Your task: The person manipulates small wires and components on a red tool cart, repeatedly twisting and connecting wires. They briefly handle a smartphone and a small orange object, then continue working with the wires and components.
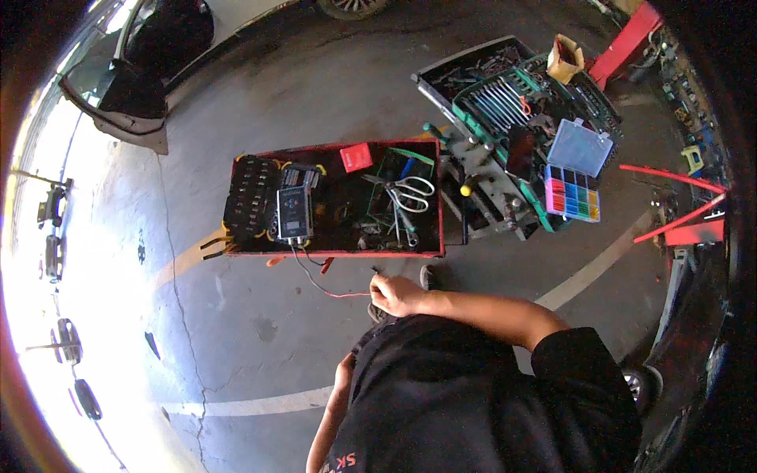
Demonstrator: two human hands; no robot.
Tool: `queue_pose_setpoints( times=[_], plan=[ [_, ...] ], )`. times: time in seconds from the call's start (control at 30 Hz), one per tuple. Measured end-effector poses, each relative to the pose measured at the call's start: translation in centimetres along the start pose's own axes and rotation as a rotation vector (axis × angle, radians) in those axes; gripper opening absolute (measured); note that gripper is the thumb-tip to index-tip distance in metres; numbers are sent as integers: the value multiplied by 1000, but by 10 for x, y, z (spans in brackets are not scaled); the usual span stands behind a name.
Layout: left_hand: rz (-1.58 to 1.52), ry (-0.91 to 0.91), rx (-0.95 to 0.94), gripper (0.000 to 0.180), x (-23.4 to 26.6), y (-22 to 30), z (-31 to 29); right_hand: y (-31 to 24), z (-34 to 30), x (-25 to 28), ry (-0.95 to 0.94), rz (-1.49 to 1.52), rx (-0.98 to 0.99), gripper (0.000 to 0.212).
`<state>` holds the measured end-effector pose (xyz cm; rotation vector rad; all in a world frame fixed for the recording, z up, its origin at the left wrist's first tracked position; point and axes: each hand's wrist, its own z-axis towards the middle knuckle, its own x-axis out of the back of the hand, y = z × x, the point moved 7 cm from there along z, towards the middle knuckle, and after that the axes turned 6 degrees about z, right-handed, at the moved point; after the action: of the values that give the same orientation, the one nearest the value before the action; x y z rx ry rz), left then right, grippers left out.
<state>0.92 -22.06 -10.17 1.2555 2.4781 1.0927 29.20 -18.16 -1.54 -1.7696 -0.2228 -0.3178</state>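
My right hand [398, 296] is closed in front of my body, around the end of a thin red wire [339, 295]. A small dark tip pokes out above the fingers; I cannot make out what it is. From the hand the wire runs left and up to a grey box-shaped electronic device [294, 213] with a small display. That device lies on the left part of a red-rimmed tool cart [339, 254]. My left hand [344, 372] hangs low at my side against the dark clothing, its fingers mostly hidden.
On the cart lie a black socket set [251, 197], a red box [356, 158] and white-handled scissors [412, 194]. Farther right stands a cluttered tool trolley [473, 165] with an open plastic organizer [573, 189]. A car with an open door [130, 106] is at the far left.
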Motion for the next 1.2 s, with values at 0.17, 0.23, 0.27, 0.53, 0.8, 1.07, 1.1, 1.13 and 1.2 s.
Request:
queue_pose_setpoints(
  times=[0.17, 0.23, 0.27, 0.53, 0.8, 1.07, 1.1, 1.13, 1.2],
  plan=[
    [-21, 89, 7, 20, 9, -67, 25, -2, -1, 0, 2, -23, 57, 18],
    [-126, 118, 95, 19, 10, -85, 34, -1, -2, -1, -6, -16, 25, 19],
    [-89, 122, 12, 20, 13, -108, 45, -2, -2, -2, -3, -4, 40, 17],
    [1003, 271, -558, 29, 14, -110, 33, 5, -1, -11, -23, -12, 16, 18],
    [857, -167, -371, 31, 3, -29, 19, 4, 0, -10, -13, -35, 40, 19],
    [529, 150, -162, 25, 24, -45, 22, 1, 0, -6, -10, -41, 18, 19],
    [584, 171, -205, 22, 27, -25, 10, 2, 0, -7, -10, -28, 21, 20],
    [640, 191, -249, 20, 31, -13, 3, 2, 0, -8, -9, -14, 25, 20],
    [692, 355, -315, 15, 38, 19, -13, -6, 0, -7, -42, -31, 22, 21]
  ],
)
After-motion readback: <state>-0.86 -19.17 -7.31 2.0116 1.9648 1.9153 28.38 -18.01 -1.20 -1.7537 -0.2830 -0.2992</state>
